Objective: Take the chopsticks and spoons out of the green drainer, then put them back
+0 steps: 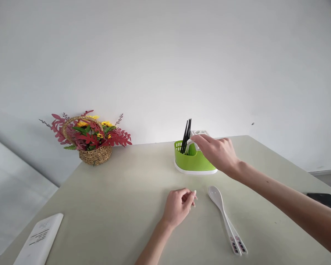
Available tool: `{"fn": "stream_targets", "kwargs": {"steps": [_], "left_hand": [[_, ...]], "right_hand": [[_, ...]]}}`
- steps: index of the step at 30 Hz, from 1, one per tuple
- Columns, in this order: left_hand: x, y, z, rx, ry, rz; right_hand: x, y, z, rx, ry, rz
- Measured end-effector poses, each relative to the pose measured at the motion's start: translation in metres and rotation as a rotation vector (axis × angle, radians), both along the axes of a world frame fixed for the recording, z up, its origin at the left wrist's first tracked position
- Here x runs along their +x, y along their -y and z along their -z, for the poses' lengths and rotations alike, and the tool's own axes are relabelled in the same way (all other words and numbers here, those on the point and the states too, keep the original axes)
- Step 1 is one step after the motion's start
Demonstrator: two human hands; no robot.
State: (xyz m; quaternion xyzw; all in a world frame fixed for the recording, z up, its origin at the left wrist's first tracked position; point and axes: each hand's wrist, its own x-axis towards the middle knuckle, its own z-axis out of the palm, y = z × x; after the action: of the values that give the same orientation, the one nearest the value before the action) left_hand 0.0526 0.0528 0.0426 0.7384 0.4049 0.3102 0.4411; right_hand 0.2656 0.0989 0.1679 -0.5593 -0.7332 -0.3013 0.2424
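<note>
My right hand [216, 149] reaches over the green cutlery holder [191, 162], its fingers closed on a white spoon [188, 146]. Part of that spoon shows inside the holder; the rest is hidden by my fingers and the rim. Black chopsticks [185, 136] stand upright at the holder's left end, close to the spoon. Loosely curled on the table, my left hand [178, 207] has nothing visible in it. To its right lie two long-handled white spoons [223, 213], one partly over the other, touched by neither hand.
A wicker basket [96, 156] of artificial flowers sits at the table's back left. In the near left corner lies a white flat box-like object [40, 241]. A dark flat object [325, 200] rests at the right edge. Behind the table [121, 206] rises a pale wall.
</note>
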Motion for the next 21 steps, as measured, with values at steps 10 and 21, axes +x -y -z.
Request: {"fn": "stream_targets", "kwargs": {"steps": [10, 21], "left_hand": [[0.000, -0.002, 0.001, -0.013, 0.020, 0.000], [0.000, -0.003, 0.000, 0.001, 0.026, 0.002]], "right_hand": [[-0.011, 0.013, 0.022, -0.213, 0.110, 0.070], [0.002, 0.045, 0.018, -0.141, 0.089, 0.000]]}}
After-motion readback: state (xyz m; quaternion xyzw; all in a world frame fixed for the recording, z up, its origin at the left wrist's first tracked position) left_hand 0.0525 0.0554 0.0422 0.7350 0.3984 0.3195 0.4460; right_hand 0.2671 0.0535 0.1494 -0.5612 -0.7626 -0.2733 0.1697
